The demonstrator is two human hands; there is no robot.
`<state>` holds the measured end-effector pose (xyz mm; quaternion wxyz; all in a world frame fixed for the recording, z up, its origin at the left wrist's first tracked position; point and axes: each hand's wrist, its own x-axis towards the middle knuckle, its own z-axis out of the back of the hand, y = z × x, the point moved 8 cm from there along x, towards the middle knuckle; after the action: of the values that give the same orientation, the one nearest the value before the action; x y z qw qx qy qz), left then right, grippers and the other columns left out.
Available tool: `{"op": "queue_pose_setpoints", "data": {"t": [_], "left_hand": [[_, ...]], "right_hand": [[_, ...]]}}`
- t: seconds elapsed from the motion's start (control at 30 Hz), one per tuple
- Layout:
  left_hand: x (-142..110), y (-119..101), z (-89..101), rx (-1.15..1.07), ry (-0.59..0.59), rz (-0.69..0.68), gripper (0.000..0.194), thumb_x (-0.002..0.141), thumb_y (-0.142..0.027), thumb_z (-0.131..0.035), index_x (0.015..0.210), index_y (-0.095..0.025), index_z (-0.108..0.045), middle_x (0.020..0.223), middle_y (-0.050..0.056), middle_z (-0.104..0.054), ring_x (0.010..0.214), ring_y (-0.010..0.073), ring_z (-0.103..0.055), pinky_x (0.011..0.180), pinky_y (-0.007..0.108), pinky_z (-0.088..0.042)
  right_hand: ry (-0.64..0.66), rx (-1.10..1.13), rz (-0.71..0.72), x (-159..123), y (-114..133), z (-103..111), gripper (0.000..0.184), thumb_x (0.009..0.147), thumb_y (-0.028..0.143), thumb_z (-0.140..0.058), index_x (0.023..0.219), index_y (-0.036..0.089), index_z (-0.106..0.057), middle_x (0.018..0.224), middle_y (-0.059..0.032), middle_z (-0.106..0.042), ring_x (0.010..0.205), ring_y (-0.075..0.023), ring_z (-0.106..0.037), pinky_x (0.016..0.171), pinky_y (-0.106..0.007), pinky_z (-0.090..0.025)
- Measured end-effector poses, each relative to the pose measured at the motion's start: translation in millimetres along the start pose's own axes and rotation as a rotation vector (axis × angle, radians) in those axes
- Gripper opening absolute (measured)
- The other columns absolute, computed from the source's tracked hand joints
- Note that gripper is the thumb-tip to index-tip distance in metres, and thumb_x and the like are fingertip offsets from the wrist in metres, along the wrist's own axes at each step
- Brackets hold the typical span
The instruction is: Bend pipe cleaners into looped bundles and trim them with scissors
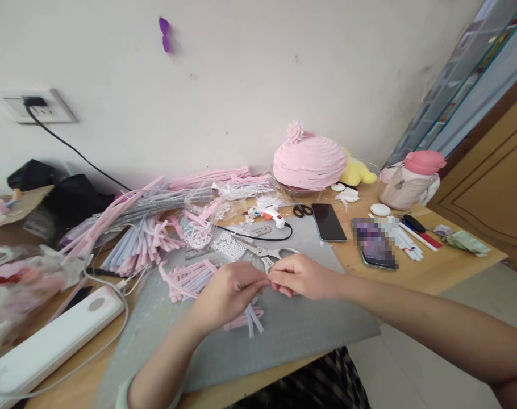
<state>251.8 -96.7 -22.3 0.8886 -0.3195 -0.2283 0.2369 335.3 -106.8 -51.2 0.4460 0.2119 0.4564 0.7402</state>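
Observation:
My left hand (233, 292) and my right hand (303, 275) meet fingertip to fingertip above the grey cutting mat (309, 335). Both are closed in a pinch, and whatever lies between the fingers is hidden. Just below my left hand, a few folded pink and pale blue pipe cleaners (244, 321) rest on the mat. A larger bunch of bent pink and lilac pipe cleaners (192, 278) lies to its left. Directly behind the hands are metal scissors (267, 255), partly covered by my right hand.
Behind lie white beads (228, 244), a white glue gun (276, 217), and long pipe cleaners (165, 201). To the right are a dark phone (329, 221), a second phone (375, 244) and a bottle (407, 187). A white power bank-like bar (58, 341) with cables sits left.

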Motion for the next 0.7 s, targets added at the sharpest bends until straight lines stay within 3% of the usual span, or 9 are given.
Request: {"op": "queue_pose_setpoints", "data": {"t": [0.07,0.1,0.17,0.23,0.33,0.4,0.47,0.6,0.7], "left_hand": [[-2.1,-13.0,1.4,0.230,-0.068,-0.167,0.030,0.087,-0.020,-0.038,0.078,-0.015,-0.066,0.063,0.007,-0.061,0.060,0.0153,-0.052,0.057,0.026,-0.039],[-2.6,-14.5,2.2,0.277,-0.098,-0.191,0.030,0.087,-0.020,-0.037,0.079,-0.015,-0.066,0.063,0.007,-0.061,0.061,0.0157,-0.051,0.057,0.026,-0.039],[-0.9,-5.9,3.3,0.201,-0.098,-0.100,0.028,0.087,-0.024,-0.041,0.077,-0.016,-0.066,0.064,0.006,-0.061,0.061,0.0154,-0.052,0.058,0.026,-0.040],[0.2,12.3,0.0,-0.089,-0.039,0.104,0.033,0.086,-0.033,-0.042,0.070,-0.017,-0.066,0.061,0.005,-0.062,0.059,0.0146,-0.054,0.058,0.025,-0.041],[-6.8,32.1,-22.9,-0.713,0.114,0.414,0.039,0.082,-0.045,-0.047,0.065,-0.016,-0.067,0.056,0.004,-0.062,0.054,0.0132,-0.054,0.057,0.025,-0.042],[-13.5,33.5,-41.3,-1.037,0.212,0.548,0.034,0.072,-0.047,-0.060,0.068,-0.015,-0.068,0.052,0.002,-0.060,0.048,0.0113,-0.052,0.052,0.023,-0.041],[-17.4,32.1,-53.7,-1.197,0.267,0.610,0.032,0.063,-0.046,-0.069,0.067,-0.013,-0.069,0.048,0.002,-0.059,0.044,0.0096,-0.050,0.048,0.021,-0.039],[-15.0,34.2,-55.3,-1.143,0.227,0.593,0.029,0.059,-0.042,-0.073,0.062,-0.013,-0.068,0.045,0.001,-0.059,0.043,0.0092,-0.050,0.049,0.021,-0.040],[-8.5,34.9,-39.9,-0.790,0.169,0.470,0.027,0.070,-0.039,-0.064,0.059,-0.014,-0.066,0.051,0.002,-0.060,0.048,0.0112,-0.053,0.052,0.022,-0.041]], "right_hand": [[0.060,0.204,-0.139,0.4,-11.4,-5.4,0.028,0.087,0.031,-0.034,0.067,0.016,-0.046,0.050,0.0056,-0.040,0.040,-0.0063,-0.030,0.042,-0.021,-0.024],[0.066,0.210,-0.144,0.7,-12.6,-4.7,0.029,0.088,0.032,-0.033,0.067,0.016,-0.047,0.050,0.0056,-0.040,0.040,-0.0063,-0.030,0.042,-0.021,-0.024],[0.018,0.024,-0.020,1.0,-5.4,3.9,0.032,0.089,0.031,-0.033,0.067,0.015,-0.050,0.053,0.0033,-0.047,0.044,-0.0071,-0.036,0.049,-0.022,-0.030],[-0.078,-0.328,0.226,-3.6,13.6,12.9,0.029,0.090,0.027,-0.035,0.072,0.015,-0.055,0.062,0.0002,-0.057,0.054,-0.0090,-0.044,0.062,-0.026,-0.032],[-0.202,-0.820,0.579,-19.2,40.4,11.8,0.022,0.091,0.020,-0.036,0.086,0.017,-0.058,0.073,-0.0010,-0.063,0.065,-0.0108,-0.047,0.071,-0.030,-0.028],[-0.243,-1.028,0.723,-27.3,49.6,7.5,0.022,0.091,0.017,-0.035,0.091,0.018,-0.057,0.076,-0.0003,-0.064,0.068,-0.0111,-0.047,0.073,-0.031,-0.026],[-0.261,-1.148,0.813,-31.8,54.7,4.0,0.022,0.091,0.015,-0.035,0.091,0.019,-0.056,0.076,0.0007,-0.064,0.068,-0.0112,-0.047,0.075,-0.032,-0.025],[-0.244,-1.118,0.832,-31.6,54.6,2.5,0.019,0.090,0.017,-0.037,0.088,0.017,-0.057,0.073,0.0009,-0.063,0.067,-0.0113,-0.047,0.075,-0.032,-0.025],[-0.215,-0.874,0.662,-23.2,44.9,7.1,0.023,0.089,0.022,-0.038,0.079,0.016,-0.057,0.068,-0.0004,-0.062,0.063,-0.0108,-0.047,0.072,-0.032,-0.026]]}}
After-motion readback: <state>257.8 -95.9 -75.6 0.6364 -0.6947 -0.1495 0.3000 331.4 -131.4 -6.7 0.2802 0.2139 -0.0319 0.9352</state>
